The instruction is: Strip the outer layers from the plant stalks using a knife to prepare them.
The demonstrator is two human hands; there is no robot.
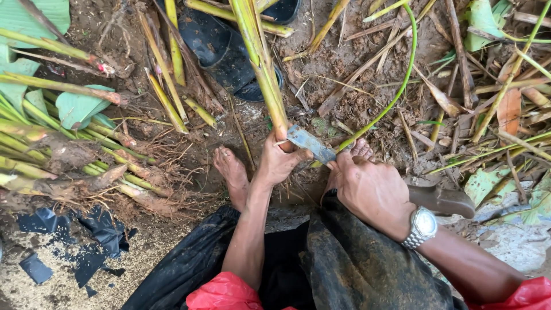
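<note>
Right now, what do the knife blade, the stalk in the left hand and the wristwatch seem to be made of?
Knife blade: probably steel, dull grey and scuffed, with a bright edge.
Stalk: fresh plant fibre, yellow-green and ribbed lengthwise; the left hand grips it.
Wristwatch: apparently polished metal, silvery and reflective, on the right hand's wrist.

Your left hand (275, 163) has stalks on both sides: the rooted bundle (86, 166) crowds its left, loose cut stems (166, 86) and black sandals (221, 49) lie just beyond. A bare foot (232, 172) sits just beside it. To the right of your right hand (370, 192), dry stalks and leaf litter (493, 97) cover the ground. The only bare soil (344, 63) lies ahead between the upright stem (261, 57) and a thin green shoot (402, 86).
</note>
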